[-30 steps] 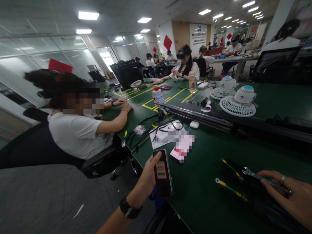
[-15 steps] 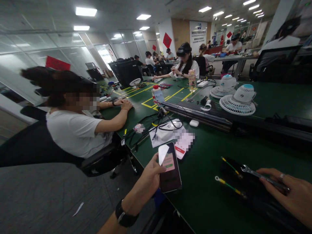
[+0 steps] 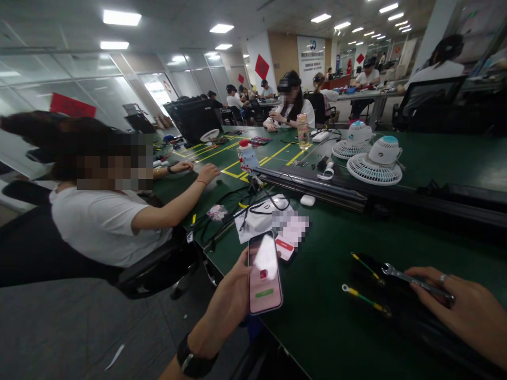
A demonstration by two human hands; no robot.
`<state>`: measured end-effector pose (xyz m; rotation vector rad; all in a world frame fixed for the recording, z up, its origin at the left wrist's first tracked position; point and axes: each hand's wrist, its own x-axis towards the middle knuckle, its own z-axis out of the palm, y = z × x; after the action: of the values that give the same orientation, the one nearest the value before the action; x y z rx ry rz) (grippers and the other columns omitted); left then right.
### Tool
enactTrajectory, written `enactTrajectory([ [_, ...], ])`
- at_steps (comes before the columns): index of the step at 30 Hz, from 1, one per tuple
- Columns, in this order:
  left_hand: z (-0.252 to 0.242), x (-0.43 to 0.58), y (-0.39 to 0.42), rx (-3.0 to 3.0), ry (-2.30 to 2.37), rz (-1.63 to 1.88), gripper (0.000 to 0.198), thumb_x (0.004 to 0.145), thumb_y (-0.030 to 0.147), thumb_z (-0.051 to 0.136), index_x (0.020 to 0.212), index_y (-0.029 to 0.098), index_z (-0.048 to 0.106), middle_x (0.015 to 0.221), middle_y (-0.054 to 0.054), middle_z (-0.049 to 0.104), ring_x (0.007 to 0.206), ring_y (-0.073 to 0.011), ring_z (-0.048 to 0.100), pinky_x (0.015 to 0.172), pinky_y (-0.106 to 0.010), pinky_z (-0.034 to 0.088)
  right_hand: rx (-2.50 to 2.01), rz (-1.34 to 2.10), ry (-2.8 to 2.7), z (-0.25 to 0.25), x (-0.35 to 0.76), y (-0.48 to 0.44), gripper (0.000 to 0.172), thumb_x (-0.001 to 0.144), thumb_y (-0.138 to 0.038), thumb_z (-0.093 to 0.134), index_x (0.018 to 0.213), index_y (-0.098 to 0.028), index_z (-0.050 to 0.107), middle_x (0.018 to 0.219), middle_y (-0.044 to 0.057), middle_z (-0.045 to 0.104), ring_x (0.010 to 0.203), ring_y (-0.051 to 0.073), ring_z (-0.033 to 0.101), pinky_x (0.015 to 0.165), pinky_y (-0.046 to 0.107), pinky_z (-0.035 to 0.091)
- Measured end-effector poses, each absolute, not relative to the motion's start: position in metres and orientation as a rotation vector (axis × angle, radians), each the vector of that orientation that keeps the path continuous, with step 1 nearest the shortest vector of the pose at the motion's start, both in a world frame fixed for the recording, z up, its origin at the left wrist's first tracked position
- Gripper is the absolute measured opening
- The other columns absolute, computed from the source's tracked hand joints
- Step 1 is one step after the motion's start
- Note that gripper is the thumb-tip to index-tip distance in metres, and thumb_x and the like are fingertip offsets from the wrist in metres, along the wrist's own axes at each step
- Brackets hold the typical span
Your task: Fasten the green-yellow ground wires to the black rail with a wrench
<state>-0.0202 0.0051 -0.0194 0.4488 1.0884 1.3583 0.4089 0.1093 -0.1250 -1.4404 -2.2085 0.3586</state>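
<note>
My left hand [image 3: 232,295], with a black watch on the wrist, grips a smartphone [image 3: 264,273] whose lit pink screen faces me, held over the near edge of the green table [image 3: 325,327]. My right hand [image 3: 461,306], wearing a ring, lies at the lower right with its fingers closed on a silver wrench [image 3: 412,278], whose open end points left. The wrench rests over a black object [image 3: 400,301]. Two green-and-yellow wires with ring terminals [image 3: 364,298] lie just left of the wrench.
A seated person in a white shirt [image 3: 103,221] is at the left, arms on the table. Cables and papers [image 3: 257,216], a white earbud case [image 3: 307,200], two small white fans [image 3: 374,161], bottles and a long black rail [image 3: 317,184] sit farther back. Other people work beyond.
My left hand has turned the phone upright so its screen faces me and brought it over the table edge. The view shifted slightly left. My right hand stays on the wrench.
</note>
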Motion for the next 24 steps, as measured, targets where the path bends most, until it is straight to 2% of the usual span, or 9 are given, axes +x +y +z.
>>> enactTrajectory([
  [2,-0.019,-0.022,0.007,0.434,1.072,1.338,0.07,0.091,0.028,0.068,0.153,0.028,0.035,0.134,-0.012,0.066,0.111,-0.0331,0.071,0.081,-0.04,0.062,-1.459,0.45,-2.278,-0.125,0.409,0.109,0.043,0.098,-0.06,0.048,0.122,-0.032,0.069,0.088,0.002,0.078,0.072,0.024,0.074,0.069,0.038,0.059],
  [6,-0.026,-0.028,0.012,0.431,1.066,1.346,0.063,0.1,0.042,0.058,0.155,0.023,0.035,0.134,-0.016,0.066,0.112,-0.0328,0.071,0.082,-0.04,0.062,-1.473,0.501,-2.307,-0.125,0.409,0.11,0.044,0.1,-0.059,0.045,0.128,-0.031,0.065,0.093,0.004,0.077,0.077,0.024,0.074,0.075,0.04,0.057],
  [8,-0.034,-0.033,0.015,0.437,0.988,1.333,0.062,0.103,0.048,0.051,0.157,0.023,0.032,0.137,-0.018,0.063,0.12,-0.0352,0.066,0.093,-0.048,0.059,-1.486,0.495,-2.306,-0.126,0.409,0.11,0.044,0.1,-0.06,0.044,0.127,-0.032,0.065,0.094,0.004,0.077,0.077,0.024,0.073,0.074,0.04,0.057],
  [10,-0.042,-0.04,0.018,0.449,0.9,1.332,0.065,0.103,0.056,0.044,0.158,0.025,0.028,0.142,-0.02,0.059,0.13,-0.0382,0.059,0.104,-0.06,0.05,-1.498,0.497,-2.302,-0.126,0.409,0.111,0.044,0.1,-0.061,0.044,0.126,-0.033,0.066,0.093,0.003,0.076,0.075,0.024,0.072,0.073,0.04,0.056],
  [12,-0.046,-0.048,0.021,0.478,0.907,1.351,0.063,0.104,0.059,0.039,0.158,0.028,0.027,0.143,-0.019,0.058,0.128,-0.0393,0.06,0.102,-0.067,0.048,-1.495,0.508,-2.302,-0.126,0.409,0.112,0.042,0.1,-0.061,0.044,0.126,-0.035,0.065,0.093,0.003,0.076,0.077,0.024,0.072,0.074,0.04,0.056],
  [14,-0.048,-0.056,0.025,0.492,0.998,1.36,0.058,0.105,0.057,0.035,0.155,0.029,0.032,0.139,-0.019,0.061,0.113,-0.0356,0.069,0.092,-0.061,0.057,-1.487,0.515,-2.308,-0.125,0.409,0.112,0.041,0.1,-0.06,0.045,0.127,-0.036,0.064,0.095,0.002,0.076,0.079,0.023,0.072,0.076,0.04,0.056],
  [18,-0.045,-0.069,0.033,0.505,1.094,1.243,0.072,0.102,0.066,0.026,0.142,0.011,0.05,0.111,-0.021,0.07,0.079,-0.0269,0.074,0.073,-0.043,0.062,-1.481,0.511,-2.311,-0.124,0.408,0.111,0.038,0.1,-0.058,0.046,0.127,-0.037,0.064,0.096,0.001,0.076,0.079,0.023,0.072,0.076,0.04,0.055],
  [20,-0.043,-0.076,0.038,0.528,1.156,1.241,0.072,0.102,0.066,0.025,0.139,0.01,0.053,0.108,-0.02,0.071,0.08,-0.0266,0.074,0.074,-0.043,0.062,-1.487,0.517,-2.31,-0.123,0.408,0.111,0.038,0.1,-0.057,0.046,0.127,-0.037,0.064,0.092,0.001,0.076,0.077,0.023,0.071,0.074,0.039,0.055],
  [24,-0.037,-0.093,0.05,0.699,1.376,1.209,0.068,0.101,0.068,0.029,0.144,0.019,0.048,0.119,-0.018,0.07,0.085,-0.0292,0.075,0.075,-0.049,0.063,-1.476,0.521,-2.311,-0.121,0.407,0.111,0.037,0.1,-0.056,0.047,0.126,-0.037,0.065,0.087,-0.001,0.075,0.072,0.022,0.07,0.07,0.038,0.055],
])
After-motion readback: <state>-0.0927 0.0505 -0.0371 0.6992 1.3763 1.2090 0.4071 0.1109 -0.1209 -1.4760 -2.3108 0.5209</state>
